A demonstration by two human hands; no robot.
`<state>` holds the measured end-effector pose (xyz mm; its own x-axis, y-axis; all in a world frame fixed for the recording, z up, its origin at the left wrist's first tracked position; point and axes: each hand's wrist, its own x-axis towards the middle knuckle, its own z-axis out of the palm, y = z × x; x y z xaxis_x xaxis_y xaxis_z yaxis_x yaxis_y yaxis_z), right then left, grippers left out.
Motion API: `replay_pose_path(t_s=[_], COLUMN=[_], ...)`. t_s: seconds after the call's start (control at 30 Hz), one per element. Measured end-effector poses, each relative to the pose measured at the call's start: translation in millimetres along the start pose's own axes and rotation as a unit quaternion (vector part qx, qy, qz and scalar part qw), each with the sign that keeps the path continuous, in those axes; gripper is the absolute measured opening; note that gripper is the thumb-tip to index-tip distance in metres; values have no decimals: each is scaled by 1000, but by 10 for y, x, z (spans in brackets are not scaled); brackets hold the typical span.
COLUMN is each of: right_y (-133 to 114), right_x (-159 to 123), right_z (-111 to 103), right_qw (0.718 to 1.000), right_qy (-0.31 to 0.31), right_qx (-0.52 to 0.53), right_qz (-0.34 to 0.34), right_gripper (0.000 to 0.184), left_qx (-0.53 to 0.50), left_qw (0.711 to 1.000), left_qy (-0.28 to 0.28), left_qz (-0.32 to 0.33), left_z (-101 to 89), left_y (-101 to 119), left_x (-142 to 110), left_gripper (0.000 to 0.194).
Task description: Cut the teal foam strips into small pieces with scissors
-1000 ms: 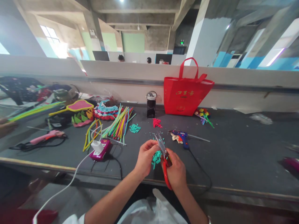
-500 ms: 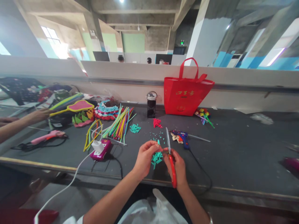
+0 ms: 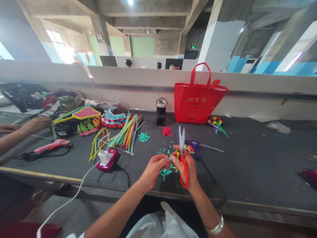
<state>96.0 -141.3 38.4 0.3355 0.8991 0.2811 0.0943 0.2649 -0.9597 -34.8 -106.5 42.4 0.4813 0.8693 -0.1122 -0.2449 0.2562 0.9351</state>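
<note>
My left hand (image 3: 155,168) is closed in a pinch, with a small teal piece (image 3: 170,158) showing at its fingertips. In my right hand (image 3: 190,167) are scissors (image 3: 182,140) with orange-red handles, their blades pointing up and slightly apart. The right thumb and fingertips meet the left fingertips. A small yellow tube-like thing (image 3: 177,154) shows beside the right fingers; whether they hold it I cannot tell. Beneath the hands lies a pile of cut teal strips (image 3: 165,173), partly hidden. Tiny teal bits (image 3: 166,145) are scattered just beyond.
Beyond are a teal pile (image 3: 143,137), a pink-red pile (image 3: 167,131), a dark bottle (image 3: 160,114) and a red bag (image 3: 198,104). A blue glue gun (image 3: 195,148) lies right; colourful stems (image 3: 127,132) and a purple power block (image 3: 109,160) left. Another person's hand (image 3: 37,125) is far left.
The scissors have turned more upright and their blades have spread apart. My right hand has shifted its hold, and the yellow tube-like thing has come into view.
</note>
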Motion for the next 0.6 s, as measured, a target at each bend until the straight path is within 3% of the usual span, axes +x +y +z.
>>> replay_pose_path(t_s=[0.23,0.37,0.47,0.53,0.6], right_y=[50,82,113,132,142], right_x=[6,23,48,62,67], right_z=[-64,-69,-69,-72,-72], right_qw=[999,1000,999,998,998], right_qy=[-34,-17,26,43,50], right_qx=[-13,-4,18,20,14], right_qz=[5,26,38,39,40], right_gripper=[36,36,37,37,38], left_qx=[-2,31,149,230,278], left_qw=[1000,999,987,958,931], left_qy=[-20,-29,34,96,108], left_qz=[-19,-19,55,140,211], left_z=[22,-29,-122,-165,-167], left_y=[-16,-28,-19,9,49], left_x=[24,82,140,156,145], left_gripper=[6,8,8,5,5])
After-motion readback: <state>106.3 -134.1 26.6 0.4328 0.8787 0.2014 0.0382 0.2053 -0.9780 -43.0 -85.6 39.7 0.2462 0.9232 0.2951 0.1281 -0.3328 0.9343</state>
